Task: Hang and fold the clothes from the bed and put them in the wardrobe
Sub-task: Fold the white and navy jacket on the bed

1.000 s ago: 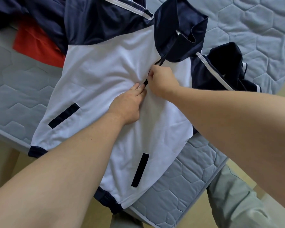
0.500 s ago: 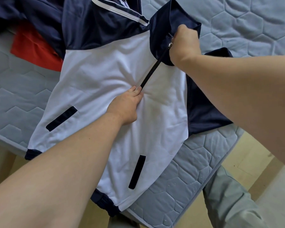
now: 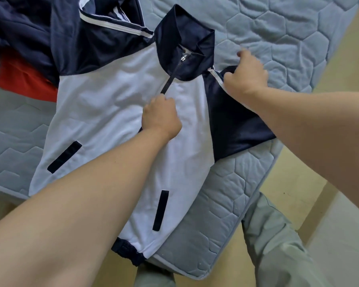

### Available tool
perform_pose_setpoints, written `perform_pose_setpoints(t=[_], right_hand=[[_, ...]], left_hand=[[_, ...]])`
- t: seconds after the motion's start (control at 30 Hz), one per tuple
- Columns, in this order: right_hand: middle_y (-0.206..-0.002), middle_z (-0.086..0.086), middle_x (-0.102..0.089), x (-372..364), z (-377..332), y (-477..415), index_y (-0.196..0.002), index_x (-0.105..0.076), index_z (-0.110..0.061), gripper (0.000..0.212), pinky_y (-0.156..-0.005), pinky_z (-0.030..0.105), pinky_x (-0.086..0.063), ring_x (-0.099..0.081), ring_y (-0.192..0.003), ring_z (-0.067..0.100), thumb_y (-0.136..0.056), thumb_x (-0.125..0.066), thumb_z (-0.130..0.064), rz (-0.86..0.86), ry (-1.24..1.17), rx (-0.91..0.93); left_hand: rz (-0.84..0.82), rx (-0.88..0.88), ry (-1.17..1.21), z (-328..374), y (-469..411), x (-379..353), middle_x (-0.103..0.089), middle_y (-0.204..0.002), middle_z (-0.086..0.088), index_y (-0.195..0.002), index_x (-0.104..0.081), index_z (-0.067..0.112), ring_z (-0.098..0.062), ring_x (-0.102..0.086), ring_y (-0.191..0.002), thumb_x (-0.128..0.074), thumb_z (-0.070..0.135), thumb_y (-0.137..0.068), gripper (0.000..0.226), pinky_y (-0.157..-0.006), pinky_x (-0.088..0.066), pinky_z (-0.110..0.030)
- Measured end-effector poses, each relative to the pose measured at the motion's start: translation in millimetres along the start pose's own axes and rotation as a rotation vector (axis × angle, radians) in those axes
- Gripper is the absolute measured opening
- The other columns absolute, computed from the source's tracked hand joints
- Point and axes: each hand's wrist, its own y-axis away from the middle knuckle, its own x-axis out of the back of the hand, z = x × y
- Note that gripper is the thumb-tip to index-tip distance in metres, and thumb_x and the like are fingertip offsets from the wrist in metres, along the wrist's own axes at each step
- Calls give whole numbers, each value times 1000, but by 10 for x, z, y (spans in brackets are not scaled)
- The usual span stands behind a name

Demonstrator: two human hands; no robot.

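Zipped jacket (image 3: 112,104) laid flat on bed (image 3: 288,38) for folding.
Left grip (image 3: 161,119) pinches its front taut; right grip (image 3: 246,73), at two o'clock, clutches the sleeve (image 3: 236,125).

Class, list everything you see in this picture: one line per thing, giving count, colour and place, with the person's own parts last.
jacket: one, white with navy collar and sleeves, flat on the mattress
zip: one, navy, closed up to the collar
pocket strips: two, navy, jacket's lower front
red garment: one, left, partly under navy cloth
navy cloth: count unclear, top left
mattress: one, light blue, quilted, under the clothes
floor: beige, right and bottom
trouser legs: two, grey-green, bottom
left hand: grips jacket front below the zip
right hand: grips jacket's navy sleeve near the collar
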Motion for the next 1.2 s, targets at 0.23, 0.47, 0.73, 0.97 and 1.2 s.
perform_pose_setpoints(t=[0.23, 0.47, 0.73, 0.97, 1.2], right_hand=[[-117, 3, -66, 343, 204, 19, -117, -64, -33, 42, -99, 42, -44, -58, -112, 34, -77, -51, -29, -293, 262, 72], [-54, 13, -59, 645, 648, 116, -70, -57, -3, 20, -57, 35, -54, -57, -50, 26, -89, -54, -9, -574, 539, 30], [-143, 18, -43, 473, 651, 644, -147, -39, -21, 65, -99, 45, -50, -58, -118, 34, -86, -63, -23, -805, 1025, 187], [-144, 12, -43, 179, 580, 862, -145, -32, -12, 100, -94, 47, -47, -50, -127, 39, -78, -55, -82, -650, 591, 154], [-71, 14, -56, 22, 293, 921, -90, -51, -5, 25, -31, 18, -36, -55, -31, 21, -103, -41, -22, -723, 57, -293]], left_hand=[[-202, -97, 349, 807, -118, -100, -63, -126, -5, -141, -51, 21, -27, -59, -115, -48, 8, -86, 56, -93, -51, -36], [-280, 27, 387, 879, -140, -310, -52, -147, -5, -152, -41, 18, -26, -50, -134, -56, 11, -86, 68, -96, -38, -21], [-502, 382, 774, 856, 122, -145, -66, -69, -8, -86, -58, 11, -23, -65, -55, -57, 29, -95, 20, -62, -52, -28], [-657, 444, 948, 485, 529, -322, -76, -107, -8, -116, -65, 12, -22, -71, -85, -59, 21, -100, 19, -89, -57, -37], [-732, 505, 1232, 457, 885, -524, -76, -99, -5, -102, -73, 15, -22, -75, -87, -71, 50, -88, 37, -78, -62, -35]])
